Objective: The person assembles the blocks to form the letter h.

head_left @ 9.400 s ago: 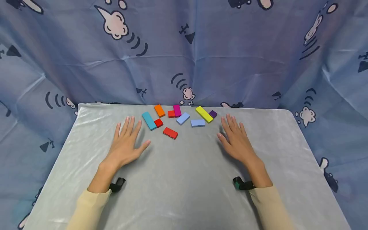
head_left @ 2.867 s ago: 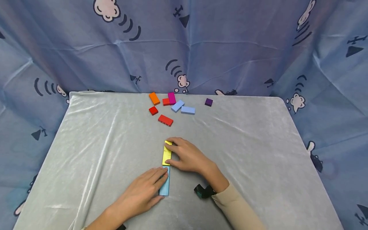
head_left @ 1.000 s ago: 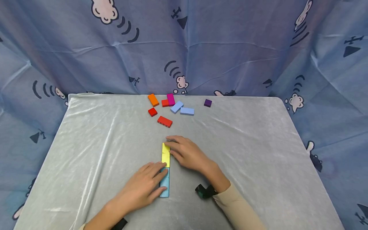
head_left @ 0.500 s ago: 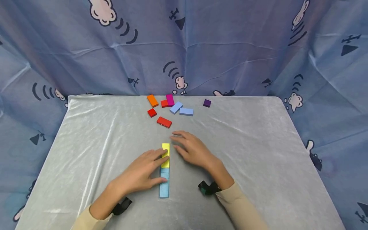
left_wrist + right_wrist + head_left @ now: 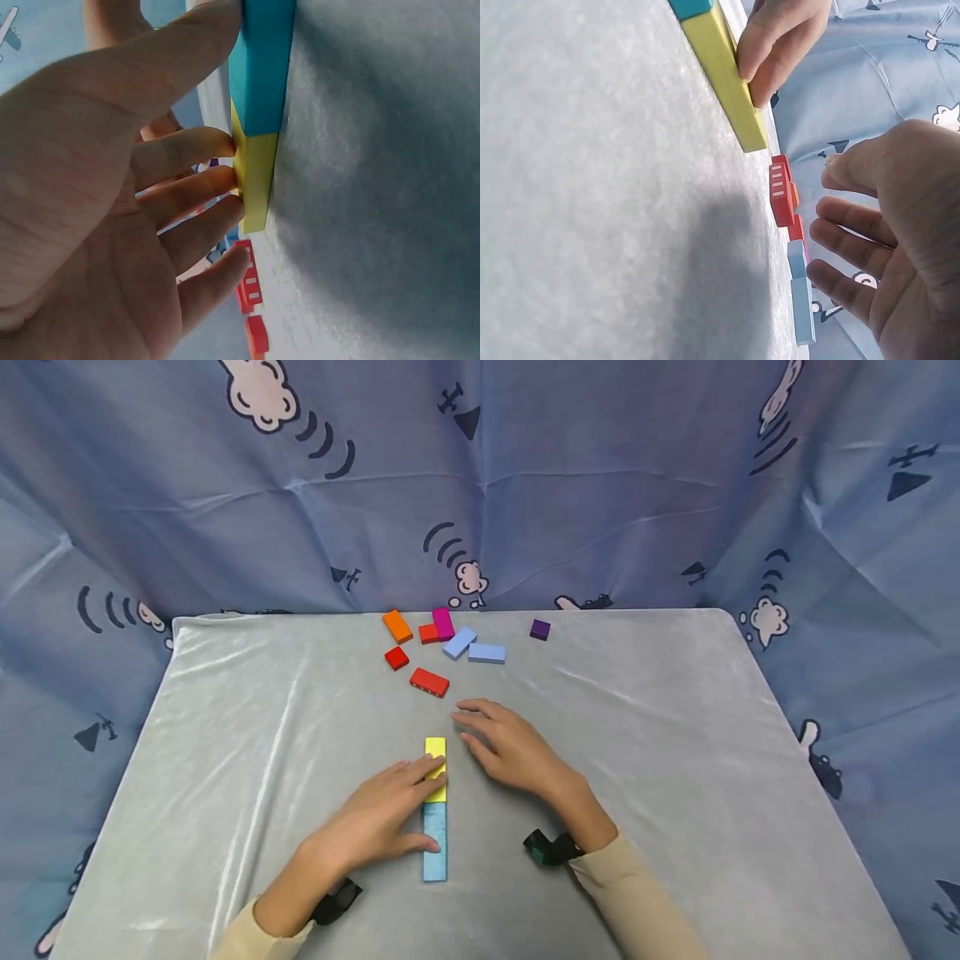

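The left hand (image 5: 382,814) lies palm down with its fingers extended and spread, fingertips on the yellow block (image 5: 435,746) and thumb on the teal block (image 5: 436,864). It touches both without wrapping round either; how firmly it presses is hard to judge from these angles. The right hand (image 5: 517,752) is just right of the yellow block and apart from it, fingers loosely bent and parted, with hold of nothing.

The yellow and teal blocks lie flat, end to end and touching, in one straight line pointing away from the person, yellow at the far end.

Beyond them, near the right fingertips, lies a long red block (image 5: 430,682), slanted, with pale marks along its near side. Behind it to the left is a red square (image 5: 397,658), with an orange block (image 5: 397,626) farther back. A short red piece (image 5: 428,633) touches a magenta block (image 5: 443,624); just beside these are a slanted pale blue block (image 5: 460,643) and a level pale blue block (image 5: 487,653). A purple block (image 5: 540,629) sits well apart to the right, near the back edge.

Grey cloth (image 5: 637,718) covers the table, and a printed blue curtain (image 5: 585,510) hangs behind.
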`<state>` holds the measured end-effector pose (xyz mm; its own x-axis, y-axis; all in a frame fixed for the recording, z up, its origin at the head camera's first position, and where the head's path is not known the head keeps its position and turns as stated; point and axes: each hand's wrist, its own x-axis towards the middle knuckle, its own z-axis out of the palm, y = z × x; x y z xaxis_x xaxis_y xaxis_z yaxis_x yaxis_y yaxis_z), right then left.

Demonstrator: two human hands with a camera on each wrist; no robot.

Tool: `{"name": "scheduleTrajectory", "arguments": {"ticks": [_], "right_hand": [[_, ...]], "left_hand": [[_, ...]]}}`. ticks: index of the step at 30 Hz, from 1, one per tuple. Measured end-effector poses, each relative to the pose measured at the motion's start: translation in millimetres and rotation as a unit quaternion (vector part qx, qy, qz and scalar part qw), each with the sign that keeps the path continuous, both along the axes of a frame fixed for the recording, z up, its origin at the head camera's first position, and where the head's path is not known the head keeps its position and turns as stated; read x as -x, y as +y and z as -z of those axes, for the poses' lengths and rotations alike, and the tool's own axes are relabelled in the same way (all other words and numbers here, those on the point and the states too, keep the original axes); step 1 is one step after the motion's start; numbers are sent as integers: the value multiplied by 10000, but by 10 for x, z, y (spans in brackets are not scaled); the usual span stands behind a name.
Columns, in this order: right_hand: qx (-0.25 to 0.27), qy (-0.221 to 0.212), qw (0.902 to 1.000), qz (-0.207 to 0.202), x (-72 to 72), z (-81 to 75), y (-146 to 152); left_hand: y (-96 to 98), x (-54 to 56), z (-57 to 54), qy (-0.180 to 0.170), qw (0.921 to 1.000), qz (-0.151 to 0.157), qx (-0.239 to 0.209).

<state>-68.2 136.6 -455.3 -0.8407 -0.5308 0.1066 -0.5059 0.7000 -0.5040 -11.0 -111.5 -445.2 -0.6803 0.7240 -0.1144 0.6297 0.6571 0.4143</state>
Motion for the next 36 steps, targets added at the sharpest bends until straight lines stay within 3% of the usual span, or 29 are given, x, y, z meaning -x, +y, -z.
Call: {"name": "scheduleTrajectory", "arguments": {"ticks": [6, 13, 19, 24, 29, 36], "right_hand": [[17, -73, 10000, -46, 89, -9, -83], [-36, -49, 9995, -303, 337, -68, -236], [-402, -93, 9973, -607, 495, -103, -354], [-655, -142, 9935, -922, 601, -105, -473], [-720, -42, 9934, -888, 741, -108, -591], [-936, -312, 9910, -908, 899, -55, -639]], "left_hand": [[-17, -31, -1, 112, 9999, -84, -25], [-8, 3, 15, 304, 9995, -82, 1], [10, 9, 40, 419, 9991, -44, 6], [-19, -43, 49, 352, 9994, -25, 27], [-28, -38, 45, 167, 9998, 27, -124], [-21, 17, 60, -7, 9998, 27, -206]]}}
